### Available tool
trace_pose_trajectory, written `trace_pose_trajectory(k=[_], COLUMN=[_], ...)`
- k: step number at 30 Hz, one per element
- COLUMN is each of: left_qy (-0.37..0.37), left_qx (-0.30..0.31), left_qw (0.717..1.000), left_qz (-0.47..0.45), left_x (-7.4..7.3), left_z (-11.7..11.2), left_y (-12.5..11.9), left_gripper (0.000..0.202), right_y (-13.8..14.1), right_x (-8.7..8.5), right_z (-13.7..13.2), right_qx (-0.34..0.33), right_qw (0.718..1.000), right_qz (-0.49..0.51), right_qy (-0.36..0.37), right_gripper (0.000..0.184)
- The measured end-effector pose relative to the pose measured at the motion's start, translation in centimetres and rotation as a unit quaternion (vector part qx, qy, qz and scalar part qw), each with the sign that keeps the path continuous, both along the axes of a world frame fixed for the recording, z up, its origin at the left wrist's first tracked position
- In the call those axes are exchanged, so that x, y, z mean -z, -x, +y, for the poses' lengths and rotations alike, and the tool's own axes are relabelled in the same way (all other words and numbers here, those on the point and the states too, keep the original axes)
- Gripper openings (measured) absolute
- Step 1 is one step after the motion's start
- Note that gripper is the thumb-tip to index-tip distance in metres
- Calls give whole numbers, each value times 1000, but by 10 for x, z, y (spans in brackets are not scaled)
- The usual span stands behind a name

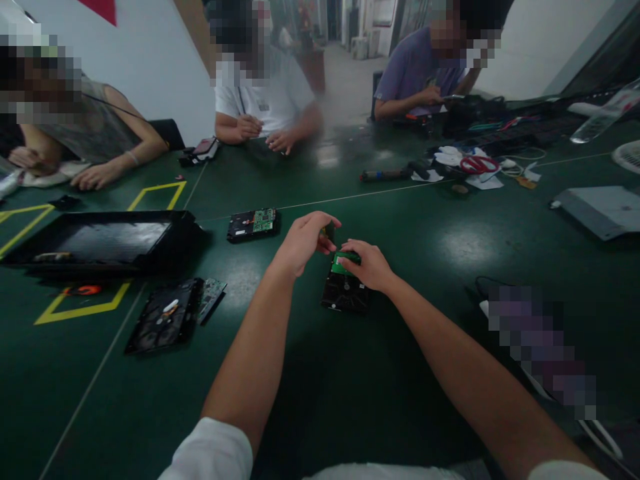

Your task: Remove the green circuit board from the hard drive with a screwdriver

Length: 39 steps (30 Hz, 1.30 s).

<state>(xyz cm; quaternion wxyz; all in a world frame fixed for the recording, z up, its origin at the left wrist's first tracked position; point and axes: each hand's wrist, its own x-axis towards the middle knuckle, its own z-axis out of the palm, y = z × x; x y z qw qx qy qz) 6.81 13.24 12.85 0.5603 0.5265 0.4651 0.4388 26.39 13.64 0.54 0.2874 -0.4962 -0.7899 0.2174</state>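
Note:
A hard drive point(345, 293) lies on the green table in front of me, with a green circuit board point(343, 263) at its far end. My right hand point(371, 265) has its fingers curled over that board, gripping it at the drive. Just left of it, my left hand point(311, 241) is bent with its fingers closed around a small dark, greenish piece point(329, 231), mostly hidden by the fingers. Another hard drive point(253, 225) with its board showing rests beyond my left hand. Farther left lies a drive point(165, 316) beside a loose circuit board point(212, 300).
A black tray point(100, 243) stands at the left, near yellow tape marks point(85, 312) and an orange object point(83, 290). At the right are a grey metal case point(600, 210) and a blurred-out device with a cable. Several people sit across the table, near cables and a bottle point(607, 113).

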Motion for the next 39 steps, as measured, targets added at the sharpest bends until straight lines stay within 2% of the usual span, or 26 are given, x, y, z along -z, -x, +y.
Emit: trace_pose_trajectory(k=[11,18,27,31,39], left_qy=[6,-22,10,-3,-10], left_qx=[-14,0,6,12,-11], left_qw=[999,1000,1000,1000,1000], left_qz=[-33,-2,-20,-7,5], left_x=[5,3,4,6,5], left_z=[2,2,1,3,3], left_y=[0,0,-1,1,2], left_gripper=[23,24,24,27,25], right_y=[0,-1,1,0,-1], right_x=[-1,-1,-1,2,0], right_z=[-1,0,-1,0,0], right_qx=[-4,-3,4,4,-2], right_qw=[1000,1000,1000,1000,1000], right_qz=[0,-2,-1,1,-3], right_qy=[6,8,7,0,4], right_gripper=[28,26,25,27,25])
